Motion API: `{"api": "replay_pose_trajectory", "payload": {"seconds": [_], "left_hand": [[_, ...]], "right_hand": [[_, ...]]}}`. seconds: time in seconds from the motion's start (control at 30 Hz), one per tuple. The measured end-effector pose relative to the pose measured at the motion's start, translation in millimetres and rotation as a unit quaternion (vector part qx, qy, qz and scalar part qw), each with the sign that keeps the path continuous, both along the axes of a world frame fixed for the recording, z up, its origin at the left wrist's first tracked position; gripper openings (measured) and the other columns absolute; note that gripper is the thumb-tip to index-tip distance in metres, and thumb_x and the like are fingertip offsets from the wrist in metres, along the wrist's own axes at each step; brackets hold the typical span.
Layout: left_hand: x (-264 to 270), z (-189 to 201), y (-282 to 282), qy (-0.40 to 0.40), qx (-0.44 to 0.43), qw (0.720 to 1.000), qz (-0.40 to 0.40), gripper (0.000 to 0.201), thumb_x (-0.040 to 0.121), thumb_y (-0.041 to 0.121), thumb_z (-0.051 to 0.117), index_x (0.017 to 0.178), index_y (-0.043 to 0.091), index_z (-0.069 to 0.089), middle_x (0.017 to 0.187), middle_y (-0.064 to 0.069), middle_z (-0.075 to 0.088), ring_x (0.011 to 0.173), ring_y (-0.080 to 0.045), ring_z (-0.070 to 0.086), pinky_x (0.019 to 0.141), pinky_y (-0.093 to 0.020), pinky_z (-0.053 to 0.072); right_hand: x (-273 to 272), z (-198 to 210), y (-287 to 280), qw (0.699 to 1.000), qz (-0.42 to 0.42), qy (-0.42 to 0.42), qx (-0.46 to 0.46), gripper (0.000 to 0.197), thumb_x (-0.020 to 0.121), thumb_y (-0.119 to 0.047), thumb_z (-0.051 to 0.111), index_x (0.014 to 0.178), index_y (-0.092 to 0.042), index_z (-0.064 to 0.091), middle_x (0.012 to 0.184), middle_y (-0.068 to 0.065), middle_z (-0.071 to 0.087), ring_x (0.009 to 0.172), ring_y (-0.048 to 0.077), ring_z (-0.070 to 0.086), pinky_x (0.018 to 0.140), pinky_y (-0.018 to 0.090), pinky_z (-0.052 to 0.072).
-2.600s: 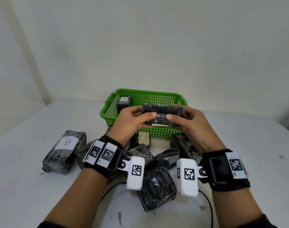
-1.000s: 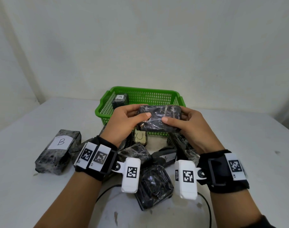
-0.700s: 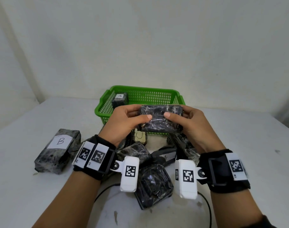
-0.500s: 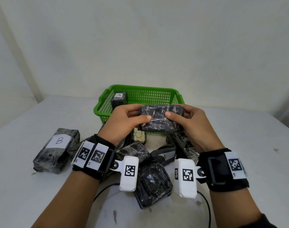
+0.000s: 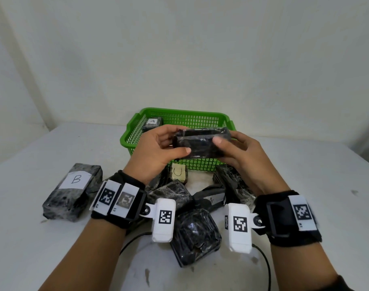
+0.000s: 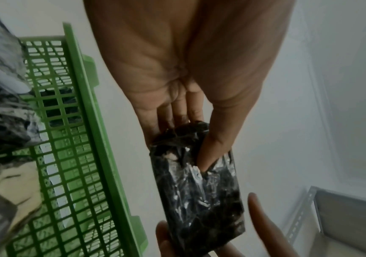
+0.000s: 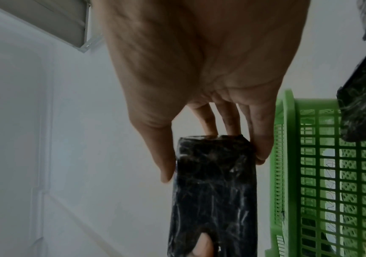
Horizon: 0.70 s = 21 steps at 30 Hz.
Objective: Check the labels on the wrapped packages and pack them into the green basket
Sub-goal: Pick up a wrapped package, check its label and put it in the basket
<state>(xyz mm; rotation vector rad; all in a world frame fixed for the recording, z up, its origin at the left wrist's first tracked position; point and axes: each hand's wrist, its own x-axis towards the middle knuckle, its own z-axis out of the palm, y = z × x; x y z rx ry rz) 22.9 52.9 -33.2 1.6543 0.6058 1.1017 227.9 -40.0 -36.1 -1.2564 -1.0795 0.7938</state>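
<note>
Both hands hold one black wrapped package (image 5: 201, 142) in the air in front of the green basket (image 5: 135, 133). My left hand (image 5: 158, 152) grips its left end, thumb on the near face. My right hand (image 5: 238, 150) grips its right end. No label shows on the faces turned toward me. In the left wrist view my thumb presses into the package (image 6: 197, 187); in the right wrist view fingers and thumb clamp the package (image 7: 215, 191). Inside the basket stands a package labelled A (image 5: 152, 122). Several more wrapped packages (image 5: 195, 232) lie on the table below my wrists.
A package labelled B (image 5: 73, 194) lies apart at the left on the white table (image 5: 305, 185). A small one marked U (image 5: 178, 172) sits against the basket's near wall. A black cable (image 5: 265, 267) runs along the near table. A white wall stands behind the basket.
The held package has been turned between the hands and lifted slightly; the pale strip seen on its lower edge at first no longer shows. Both grips stay on its ends.
</note>
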Motion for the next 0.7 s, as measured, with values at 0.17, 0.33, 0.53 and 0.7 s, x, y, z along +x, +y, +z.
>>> {"api": "replay_pose_trajectory", "payload": {"seconds": [0.17,0.33,0.53,0.7], "left_hand": [[-0.8,3.5,-6.4,-0.006,0.025,0.999,-0.042,0.052,0.07,-0.015,0.078,0.117,0.006,0.066,0.112,-0.006,0.073,0.108,-0.018,0.069,0.097,-0.028,0.054],[1.3,3.6,-7.6,-0.002,-0.073,0.994,-0.079,0.063,0.072,0.025,0.086,0.13,0.018,0.061,0.126,-0.004,0.068,0.116,-0.02,0.067,0.1,-0.039,0.052],[7.3,0.6,-7.5,0.009,-0.09,0.996,-0.025,0.031,0.079,0.006,0.079,0.108,0.01,0.072,0.106,-0.012,0.076,0.101,-0.027,0.073,0.096,-0.041,0.055],[7.9,0.2,-8.5,0.011,-0.085,0.996,-0.038,0.033,0.079,0.011,0.08,0.111,0.013,0.073,0.104,-0.005,0.077,0.098,-0.02,0.073,0.085,-0.031,0.056]], "right_hand": [[-2.8,6.0,-4.4,0.995,0.051,0.085,-0.028,0.051,0.082,-0.031,0.075,0.121,0.002,0.07,0.118,0.024,0.075,0.112,0.039,0.073,0.092,0.037,0.063],[1.4,1.9,-3.6,0.997,0.003,0.072,0.017,0.039,0.084,-0.004,0.079,0.122,-0.003,0.072,0.115,0.014,0.078,0.109,0.031,0.075,0.093,0.039,0.062],[0.6,-0.3,-1.5,1.0,0.01,0.028,0.008,0.059,0.064,-0.022,0.097,0.119,-0.016,0.075,0.115,0.008,0.08,0.108,0.026,0.076,0.099,0.041,0.058],[-2.0,0.5,-2.4,1.0,-0.01,0.002,0.019,0.045,0.077,-0.01,0.088,0.119,-0.012,0.075,0.108,0.006,0.081,0.102,0.022,0.078,0.089,0.03,0.061]]}}
